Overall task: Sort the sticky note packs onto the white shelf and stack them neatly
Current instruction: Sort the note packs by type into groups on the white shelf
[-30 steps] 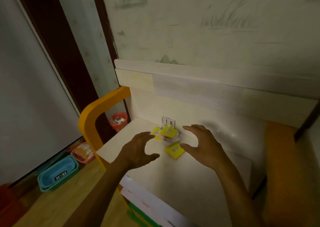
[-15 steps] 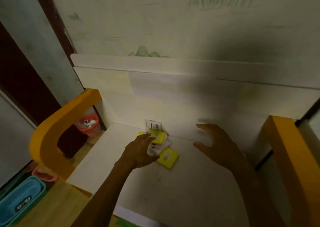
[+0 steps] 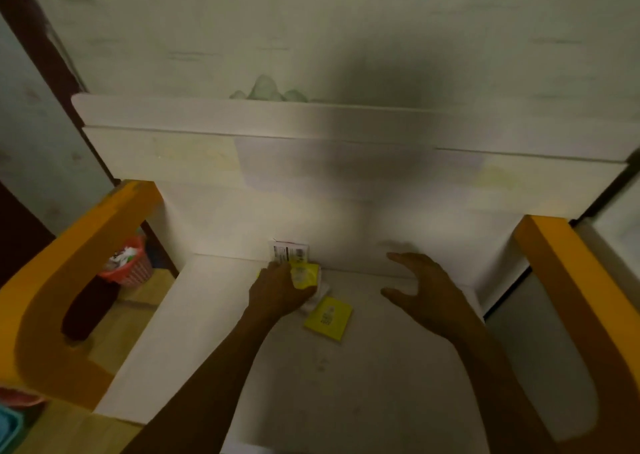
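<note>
Pale wallpaper with faint green hill motifs backs the white shelf (image 3: 214, 315), a smooth matt board with a raised white back panel and rounded orange side rails (image 3: 59, 301).

Left hand (image 3: 277, 291): forearm reaches forward from the near edge of the shelf; the fingers are curled over the top yellow sticky note pack (image 3: 304, 273) of a small pile that sits against the back panel, and grip it. The pile beneath shows white and yellow edges; the number of packs in it cannot be told.

Right hand (image 3: 420, 291): held above the shelf to the right of the pile, palm down, fingers spread and slightly bent, holding nothing and clear of every pack.

Loose yellow pack (image 3: 328, 318): flat, square, lying rotated on the shelf just in front of the pile, between the two hands, with a small printed label on its upper face.

White printed card (image 3: 289, 251): stands upright against the back panel, directly behind the pile; the print is too blurred to read.

Red mesh basket (image 3: 126, 263): on the wooden floor to the left of the shelf, seen through the opening in the left orange rail, holding crumpled paper.
</note>
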Demonstrator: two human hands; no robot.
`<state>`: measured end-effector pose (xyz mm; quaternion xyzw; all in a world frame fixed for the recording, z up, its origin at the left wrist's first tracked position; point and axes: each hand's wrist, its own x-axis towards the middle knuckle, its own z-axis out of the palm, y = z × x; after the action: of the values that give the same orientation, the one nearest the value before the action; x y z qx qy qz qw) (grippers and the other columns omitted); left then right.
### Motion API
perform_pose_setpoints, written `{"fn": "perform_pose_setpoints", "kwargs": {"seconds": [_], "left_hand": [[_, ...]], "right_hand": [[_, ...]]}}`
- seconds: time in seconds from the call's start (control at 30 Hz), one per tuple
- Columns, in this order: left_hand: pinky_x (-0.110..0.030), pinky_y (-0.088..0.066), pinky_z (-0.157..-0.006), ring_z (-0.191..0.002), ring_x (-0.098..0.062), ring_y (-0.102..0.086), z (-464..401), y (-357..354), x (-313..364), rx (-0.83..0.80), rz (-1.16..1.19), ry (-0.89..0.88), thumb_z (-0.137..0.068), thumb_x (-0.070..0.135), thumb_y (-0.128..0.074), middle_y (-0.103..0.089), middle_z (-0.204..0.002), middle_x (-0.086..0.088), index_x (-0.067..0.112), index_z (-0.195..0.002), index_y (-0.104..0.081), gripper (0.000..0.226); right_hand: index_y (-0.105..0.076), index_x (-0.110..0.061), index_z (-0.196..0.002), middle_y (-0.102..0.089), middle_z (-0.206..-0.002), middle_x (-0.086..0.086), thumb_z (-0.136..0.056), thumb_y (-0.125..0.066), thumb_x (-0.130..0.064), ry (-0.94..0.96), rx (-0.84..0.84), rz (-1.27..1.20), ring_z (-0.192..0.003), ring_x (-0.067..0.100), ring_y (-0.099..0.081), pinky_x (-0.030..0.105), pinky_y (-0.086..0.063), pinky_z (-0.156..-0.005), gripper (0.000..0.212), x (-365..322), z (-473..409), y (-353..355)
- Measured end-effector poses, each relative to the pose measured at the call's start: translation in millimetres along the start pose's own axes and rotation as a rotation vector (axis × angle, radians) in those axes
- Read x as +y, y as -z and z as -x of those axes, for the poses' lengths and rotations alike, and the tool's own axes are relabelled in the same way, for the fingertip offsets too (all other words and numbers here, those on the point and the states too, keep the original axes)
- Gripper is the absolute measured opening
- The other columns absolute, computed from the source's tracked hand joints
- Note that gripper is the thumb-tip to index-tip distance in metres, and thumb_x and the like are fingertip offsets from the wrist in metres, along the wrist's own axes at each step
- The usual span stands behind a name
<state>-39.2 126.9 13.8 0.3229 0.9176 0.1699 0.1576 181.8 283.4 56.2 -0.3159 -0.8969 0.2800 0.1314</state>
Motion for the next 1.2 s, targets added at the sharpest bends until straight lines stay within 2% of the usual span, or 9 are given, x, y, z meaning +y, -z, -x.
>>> {"fn": "perform_pose_setpoints", "kwargs": {"seconds": [0.13, 0.27, 0.43, 0.63, 0.77, 0.9, 1.07, 1.2], "left_hand": [[-0.039, -0.042, -0.096, -0.125, -0.03, -0.043, -8.2, -15.6, 11.3, 0.051, -0.043, 0.069, -0.07, 0.072, -0.061, -0.045, -0.136, -0.013, 0.013, -0.133, -0.045, 0.088], [-0.04, -0.042, -0.097, -0.124, -0.033, -0.042, -13.7, -22.9, 19.2, 0.065, -0.103, 0.07, -0.075, 0.065, -0.062, -0.046, -0.135, -0.014, 0.014, -0.129, -0.049, 0.076], [-0.04, -0.041, -0.099, -0.124, -0.032, -0.042, -18.8, -23.7, 16.1, 0.039, -0.069, 0.063, -0.081, 0.055, -0.062, -0.048, -0.133, -0.013, 0.014, -0.126, -0.052, 0.062], [-0.035, -0.041, -0.091, -0.119, -0.026, -0.047, -15.6, -16.1, 5.7, 0.05, -0.018, 0.032, -0.072, 0.054, -0.067, -0.053, -0.125, -0.006, 0.021, -0.118, -0.056, 0.057], [-0.032, -0.041, -0.092, -0.119, -0.022, -0.048, -10.3, -5.9, -5.1, 0.073, 0.054, -0.027, -0.07, 0.054, -0.07, -0.054, -0.124, -0.002, 0.025, -0.122, -0.055, 0.062], [-0.032, -0.047, -0.09, -0.112, -0.02, -0.053, -2.8, 9.8, -14.0, 0.077, 0.143, -0.103, -0.066, 0.047, -0.073, -0.058, -0.116, -0.001, 0.026, -0.117, -0.06, 0.056], [-0.029, -0.046, -0.086, -0.108, -0.017, -0.055, 10.8, 32.0, -30.2, 0.164, 0.203, -0.133, -0.057, 0.059, -0.068, -0.059, -0.116, 0.005, 0.033, -0.115, -0.06, 0.064], [-0.03, -0.048, -0.082, -0.104, -0.016, -0.056, 14.5, 45.2, -47.2, 0.227, 0.201, -0.106, -0.064, 0.048, -0.073, -0.059, -0.114, 0.006, 0.032, -0.112, -0.06, 0.052]], "right_hand": [[-0.04, -0.04, -0.139, -0.04, -0.145, -0.008, -0.082, -0.068, -0.048, -0.022, -0.004, 0.005, -0.132, 0.012, -0.037, 0.034, -0.039, -0.106, 0.065, 1.4, 2.8, -5.4], [-0.04, -0.04, -0.14, -0.039, -0.144, -0.008, -0.082, -0.068, -0.048, -0.046, 0.007, 0.01, -0.132, 0.011, -0.036, 0.031, -0.038, -0.104, 0.064, 4.9, 6.9, -9.8], [-0.04, -0.041, -0.139, -0.04, -0.143, -0.01, -0.082, -0.067, -0.049, -0.076, 0.013, 0.011, -0.131, 0.01, -0.037, 0.031, -0.039, -0.103, 0.063, 9.9, 9.6, -15.5], [-0.039, -0.042, -0.139, -0.037, -0.145, -0.012, -0.084, -0.063, -0.051, -0.086, -0.029, 0.054, -0.133, 0.009, -0.035, 0.034, -0.041, -0.104, 0.061, 7.2, 5.7, -29.0], [-0.039, -0.044, -0.138, -0.037, -0.144, -0.014, -0.085, -0.061, -0.052, -0.059, -0.039, 0.081, -0.134, 0.007, -0.035, 0.034, -0.042, -0.102, 0.058, 0.0, -2.9, -40.4], [-0.039, -0.046, -0.137, -0.038, -0.142, -0.017, -0.085, -0.061, -0.053, -0.03, -0.057, 0.082, -0.132, 0.007, -0.037, 0.032, -0.042, -0.1, 0.057, -8.1, -11.8, -55.2], [-0.04, -0.043, -0.137, -0.039, -0.141, -0.014, -0.084, -0.061, -0.052, 0.038, -0.118, 0.066, -0.131, 0.007, -0.039, 0.028, -0.04, -0.101, 0.058, -20.4, -34.1, -73.6], [-0.042, -0.036, -0.139, -0.04, -0.142, -0.009, -0.081, -0.067, -0.049, 0.083, -0.186, 0.05, -0.132, 0.012, -0.039, 0.033, -0.039, -0.105, 0.065, -39.4, -63.8, -92.4]]}}
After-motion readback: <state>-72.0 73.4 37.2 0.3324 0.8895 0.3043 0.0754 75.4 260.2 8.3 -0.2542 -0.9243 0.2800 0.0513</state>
